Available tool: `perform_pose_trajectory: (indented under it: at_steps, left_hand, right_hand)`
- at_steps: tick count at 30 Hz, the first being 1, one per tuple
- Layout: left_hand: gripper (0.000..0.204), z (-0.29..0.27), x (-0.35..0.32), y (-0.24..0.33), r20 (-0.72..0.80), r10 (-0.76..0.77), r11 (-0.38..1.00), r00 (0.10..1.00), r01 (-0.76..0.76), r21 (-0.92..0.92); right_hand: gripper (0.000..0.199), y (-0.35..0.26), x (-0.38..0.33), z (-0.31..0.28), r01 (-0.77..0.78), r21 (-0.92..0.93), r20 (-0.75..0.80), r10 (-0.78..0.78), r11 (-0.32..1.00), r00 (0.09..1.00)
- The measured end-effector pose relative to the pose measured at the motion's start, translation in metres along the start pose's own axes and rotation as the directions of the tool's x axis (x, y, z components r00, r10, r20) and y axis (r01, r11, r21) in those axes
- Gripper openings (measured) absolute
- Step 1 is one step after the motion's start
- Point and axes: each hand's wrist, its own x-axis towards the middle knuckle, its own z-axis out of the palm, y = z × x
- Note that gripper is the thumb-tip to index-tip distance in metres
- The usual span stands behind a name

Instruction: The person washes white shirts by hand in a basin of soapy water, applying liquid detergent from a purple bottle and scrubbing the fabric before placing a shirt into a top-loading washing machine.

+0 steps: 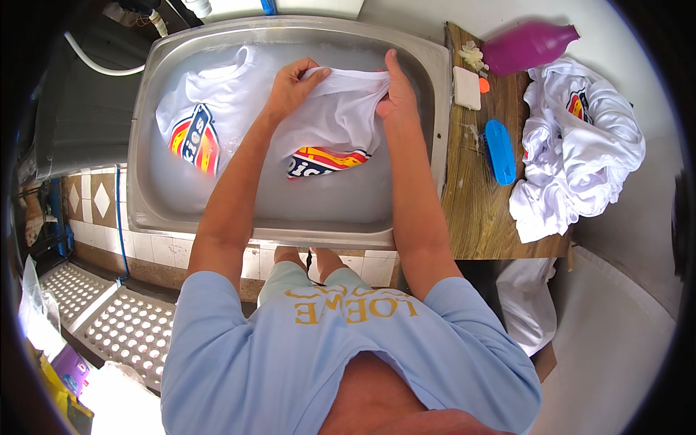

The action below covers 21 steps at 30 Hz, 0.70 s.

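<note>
A white T-shirt with a red, yellow and navy print (pixel 333 119) is stretched between my hands over a metal basin of cloudy water. My left hand (pixel 293 88) pinches the hem or collar band at its left end. At the other end my right hand (pixel 399 93) grips the cloth, thumb pointing up, its other fingers partly hidden behind the fabric. The shirt's lower part dips into the water. To the left, a second white printed T-shirt (pixel 206 109) lies partly under water in the basin (pixel 138 145).
Right of the basin, a wooden board (pixel 467 210) carries a blue scrubbing brush (pixel 500 152), a pale soap block (pixel 466 88), a purple bottle (pixel 529 47) and a heap of white shirts (pixel 580 152). A white hose (pixel 101 67) curves in at the upper left. Perforated grating (pixel 130 326) lies lower left.
</note>
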Motion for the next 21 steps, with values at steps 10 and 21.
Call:
perform_pose_trajectory:
  at_steps: [10,21]
  left_hand:
    - [0.02,0.004,0.008,0.01,-0.023,0.043,0.949,0.999,-0.048,-0.311]
    - [0.021,0.0,0.012,0.011,-0.035,0.043,0.946,0.998,-0.052,-0.319]
  right_hand:
    - [0.043,-0.005,-0.009,0.011,0.053,-0.037,0.033,-0.052,0.998,0.998]
    - [0.039,-0.003,-0.002,0.008,0.017,-0.087,0.146,-0.004,0.996,0.989]
